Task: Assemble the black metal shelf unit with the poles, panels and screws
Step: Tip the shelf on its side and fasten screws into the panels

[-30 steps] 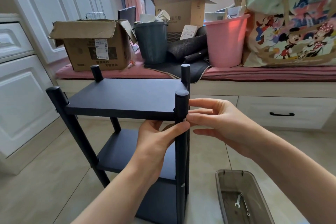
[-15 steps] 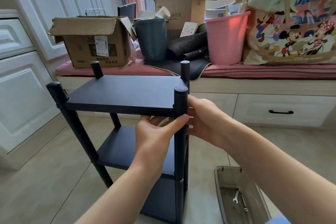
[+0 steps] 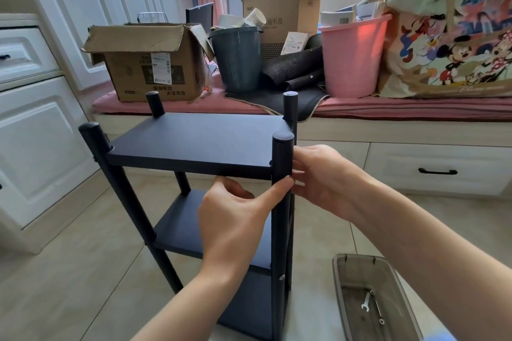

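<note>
The black metal shelf unit (image 3: 194, 174) is seen standing upright on the tiled floor (image 3: 69, 271) in front of a cushioned window bench (image 3: 388, 111), with three panels stacked between four poles. The top panel (image 3: 194, 141) is fitted near the upper ends of the poles, the middle panel (image 3: 182, 227) sits below it, and the bottom panel is partly hidden behind the forearm. The near right pole (image 3: 281, 202) is held by the left hand (image 3: 235, 219), whose thumb is laid across the front of the pole just under the top panel while its fingers are tucked beneath the panel's edge. The right hand (image 3: 321, 177) is set against the same pole from the right side, its fingers curled toward the joint (whether a screw is pinched there cannot be told, since the fingertips are hidden by the pole). A small screw head (image 3: 281, 277) is visible lower on that pole. To the right of the unit, a grey plastic tray (image 3: 343, 279) is placed on the floor, and a small wrench (image 3: 366, 302) lies in it. On the bench are a cardboard box (image 3: 149, 63), a dark bin (image 3: 238, 61), a pink bucket (image 3: 352, 61) and a cartoon-printed bag (image 3: 448, 30).
</note>
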The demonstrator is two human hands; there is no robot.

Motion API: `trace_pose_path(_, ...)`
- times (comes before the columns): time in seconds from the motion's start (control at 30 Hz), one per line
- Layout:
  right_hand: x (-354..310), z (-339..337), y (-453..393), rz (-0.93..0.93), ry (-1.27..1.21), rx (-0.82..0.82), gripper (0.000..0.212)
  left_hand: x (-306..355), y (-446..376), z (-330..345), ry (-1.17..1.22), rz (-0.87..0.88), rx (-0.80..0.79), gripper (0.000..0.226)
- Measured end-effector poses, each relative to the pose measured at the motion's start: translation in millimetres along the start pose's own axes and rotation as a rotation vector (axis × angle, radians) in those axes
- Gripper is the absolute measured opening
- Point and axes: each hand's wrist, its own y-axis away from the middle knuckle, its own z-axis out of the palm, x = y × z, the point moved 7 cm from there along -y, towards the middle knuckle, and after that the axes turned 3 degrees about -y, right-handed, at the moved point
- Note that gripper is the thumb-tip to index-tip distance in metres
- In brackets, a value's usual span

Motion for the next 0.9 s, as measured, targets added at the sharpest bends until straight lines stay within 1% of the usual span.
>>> trace_pose_path(0.07,-0.1,1.2,0.0,0.004,-0.050,-0.011,0.021,2.1,1.0,-3.7,-0.056,0.060,0.039,0.076)
trace_pose_path(0.13,0.4,3.1,0.7,0.013,-0.103,-0.014,0.022,9.9,3.4,-7.6,-0.065,0.172,0.059,0.073)
trace_pose_path(0.23,2.8,4.8,0.3,0.032,-0.176,0.002,0.021,23.3,4.7,-11.0,-0.094,0.339,0.079,0.062)
trace_pose_path(0.3,4.0,5.4,0.0,0.040,-0.207,0.004,0.021,33.1,2.4,-11.3,-0.179,0.467,0.089,0.048)
trace_pose_path(0.33,4.3,5.4,0.4,0.037,-0.205,0.003,0.023,37.3,1.1,-11.1,-0.220,0.521,0.080,0.045)
trace_pose_path(0.4,3.0,5.5,1.2,0.017,-0.179,-0.011,0.026,46.0,-1.1,-10.5,-0.330,0.640,0.062,0.054)
trace_pose_path(0.47,2.5,4.9,0.8,-0.004,-0.159,-0.026,0.027,54.7,-1.1,-4.8,-0.455,0.777,0.037,0.058)
trace_pose_path(0.57,2.9,4.6,0.3,0.003,-0.152,-0.055,0.023,57.5,-5.5,7.7,-0.499,0.799,-0.112,0.052)
trace_pose_path(0.67,5.6,2.7,-3.0,0.077,-0.263,-0.057,0.027,55.1,-9.1,14.6,-0.425,0.773,-0.255,0.050)
trace_pose_path(0.77,7.4,4.2,-9.7,0.129,-0.315,-0.038,0.043,54.1,-11.4,15.1,-0.402,0.772,-0.286,0.048)
trace_pose_path(0.8,7.3,6.6,-11.9,0.126,-0.317,-0.037,0.045,54.0,-11.4,14.6,-0.403,0.774,-0.285,0.047)
trace_pose_path(0.9,4.3,12.9,-14.6,0.083,-0.337,-0.072,0.041,54.9,-12.3,11.9,-0.409,0.765,-0.268,0.044)
